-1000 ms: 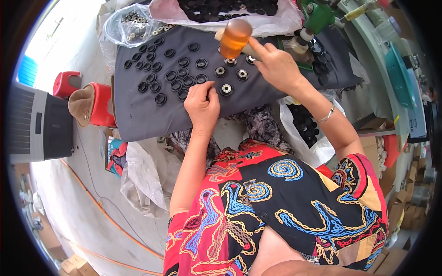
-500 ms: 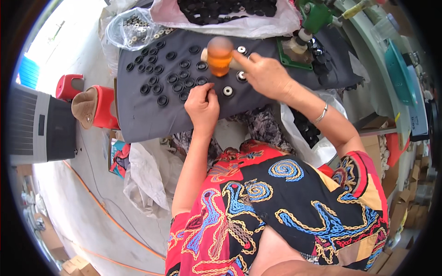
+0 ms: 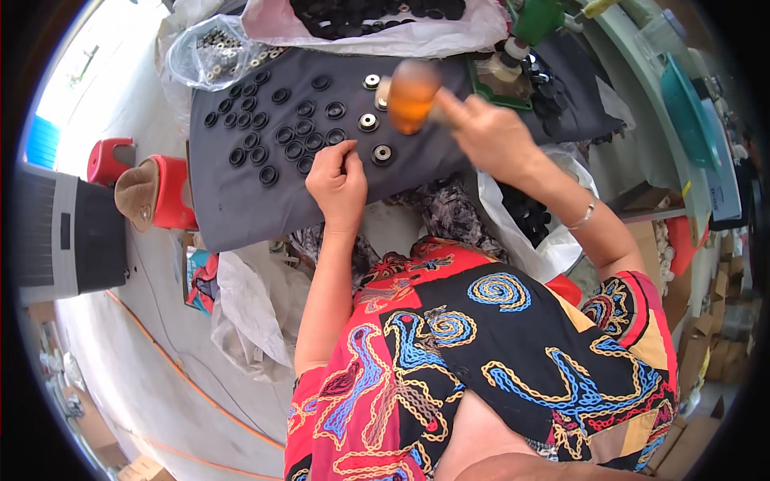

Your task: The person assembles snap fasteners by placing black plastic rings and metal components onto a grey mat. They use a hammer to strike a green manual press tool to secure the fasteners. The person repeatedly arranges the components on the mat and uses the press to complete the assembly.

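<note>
My right hand grips a mallet by its handle. The mallet's amber-orange head is blurred and hangs over the dark cloth-covered table. Beside and below the head lie black rings with metal centres, one at the front and another to the left; the head partly hides one more. My left hand rests at the table's near side, its fingers curled together against the black rings. Whatever its fingertips hold is hidden. Several plain black rings are spread over the cloth to the left.
A clear bag of small metal parts and a white sack of black pieces stand along the far edge. A green hand press is at the far right. Another bag of black parts sits below the table, and red stools stand left.
The mallet and my right hand have moved right over the cloth, uncovering metal-centred rings at its left. My left hand stays near the same rings. The whole view has shifted slightly.
</note>
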